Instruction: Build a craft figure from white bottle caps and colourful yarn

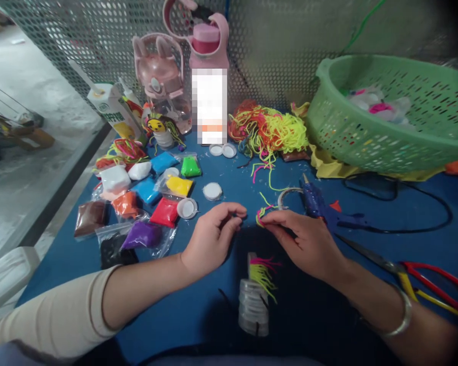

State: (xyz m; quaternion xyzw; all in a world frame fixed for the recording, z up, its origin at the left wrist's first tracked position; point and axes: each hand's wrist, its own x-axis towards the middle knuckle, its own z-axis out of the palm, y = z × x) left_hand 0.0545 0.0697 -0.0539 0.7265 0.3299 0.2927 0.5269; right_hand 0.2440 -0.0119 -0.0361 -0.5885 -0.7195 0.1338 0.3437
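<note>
Between the thumb and fingertips of my right hand is a small bundle of yarn, yellow-green with pink, its loose ends pointing up. Just left of it is my left hand, fingers curved and thumb slightly apart from the index finger, with nothing visible between them. Below both hands, a stack of clear plastic caps lies on the blue table, with dark strands at its sides. A yellow-green and pink yarn fringe sticks out at its top end.
Bags of coloured clay and white caps lie at left. A yarn heap, a finished doll and pink bottles stand behind. At right are a glue gun, scissors and a green basket.
</note>
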